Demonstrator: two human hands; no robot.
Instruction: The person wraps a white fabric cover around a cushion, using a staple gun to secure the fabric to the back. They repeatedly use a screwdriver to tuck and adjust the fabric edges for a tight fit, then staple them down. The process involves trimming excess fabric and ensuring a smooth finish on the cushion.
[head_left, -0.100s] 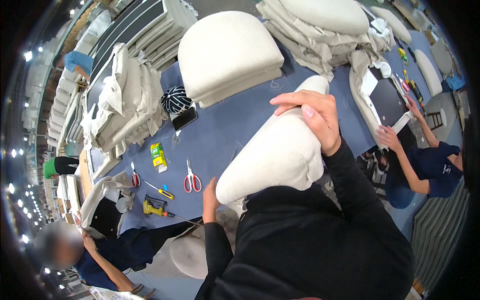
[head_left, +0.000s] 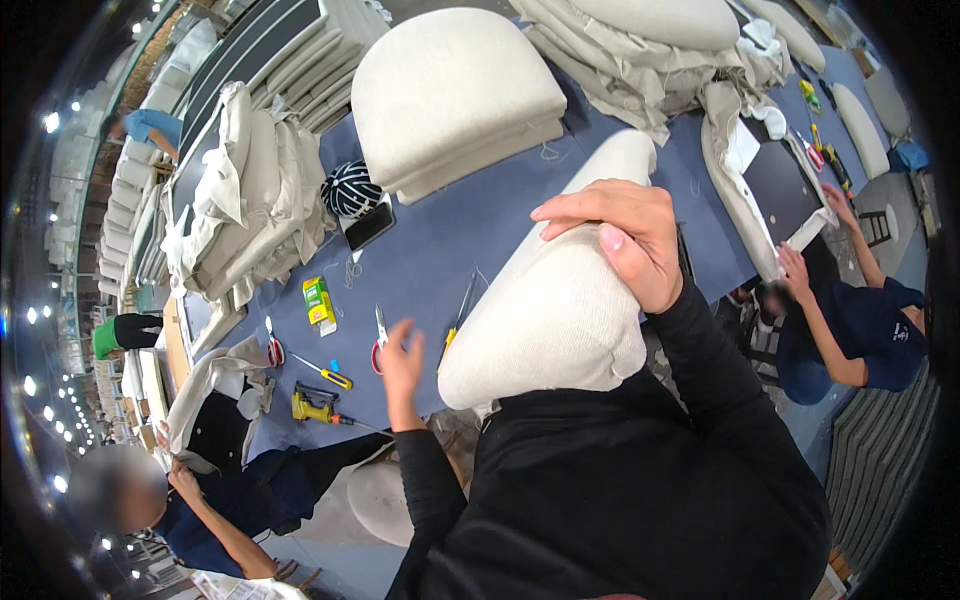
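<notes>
Blue table [head_left: 430, 245] behind cream cushion [head_left: 545, 325], long axis toward upper right, right hand [head_left: 642, 245] clamped on it, left hand [head_left: 402, 372] loose

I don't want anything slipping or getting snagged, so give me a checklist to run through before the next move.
1. Right hand on the beige cushion: ok, thumb and fingers lie over it.
2. Left hand empty: ok, its fingers are spread and it is off the cushion.
3. Scissors well away from the left hand: not ok, they lie right beside it; contact is unclear.
4. Yellow air tool set down: ok, it lies on the blue table.
5. Cushion's underside in order: cannot tell, it is hidden from this view.
</notes>
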